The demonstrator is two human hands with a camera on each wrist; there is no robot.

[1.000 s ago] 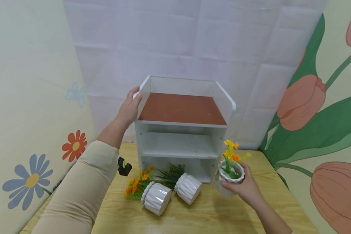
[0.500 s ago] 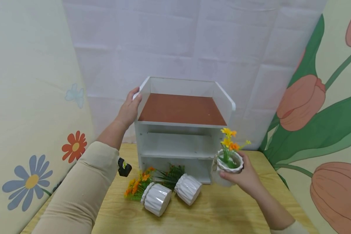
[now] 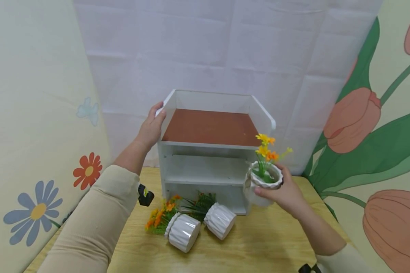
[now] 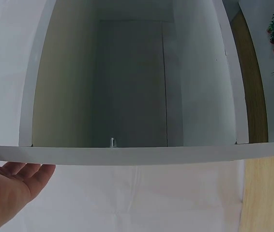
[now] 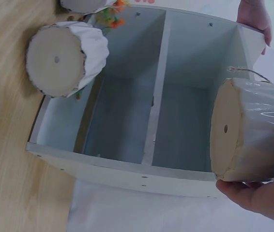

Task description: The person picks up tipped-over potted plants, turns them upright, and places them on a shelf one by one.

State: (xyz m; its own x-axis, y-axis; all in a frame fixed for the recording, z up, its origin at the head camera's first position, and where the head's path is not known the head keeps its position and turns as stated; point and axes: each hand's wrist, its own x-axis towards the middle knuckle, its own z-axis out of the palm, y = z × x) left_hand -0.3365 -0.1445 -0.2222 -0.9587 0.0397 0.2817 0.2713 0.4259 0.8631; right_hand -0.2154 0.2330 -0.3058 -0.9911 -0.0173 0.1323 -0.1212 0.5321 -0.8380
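My left hand [image 3: 151, 128] grips the upper edge of the left side panel of a white shelf unit [image 3: 208, 144]. In the left wrist view its fingers [image 4: 28, 176] lie against the panel's outer face. My right hand [image 3: 289, 192] holds a white flower pot [image 3: 259, 193] with yellow and orange artificial flowers, upright in the air before the unit's right side. Thumb and fingers go round the pot, whose base with a small hole shows in the right wrist view. Two more white flower pots, one nearer [image 3: 183, 231] and one farther right [image 3: 220, 220], lie tipped over on the table.
The unit has a brown top board [image 3: 212, 127] between raised sides, with a middle shelf [image 3: 208, 168] and a lower compartment below. Flowers and leaves of the tipped pots reach toward that lower compartment. The wooden table [image 3: 253, 250] lies in front; a white cloth [image 3: 225, 45] hangs behind.
My right hand has lifted the held flower pot higher and slightly left, toward the unit's right front edge. The left hand and the tipped pots have stayed in place.
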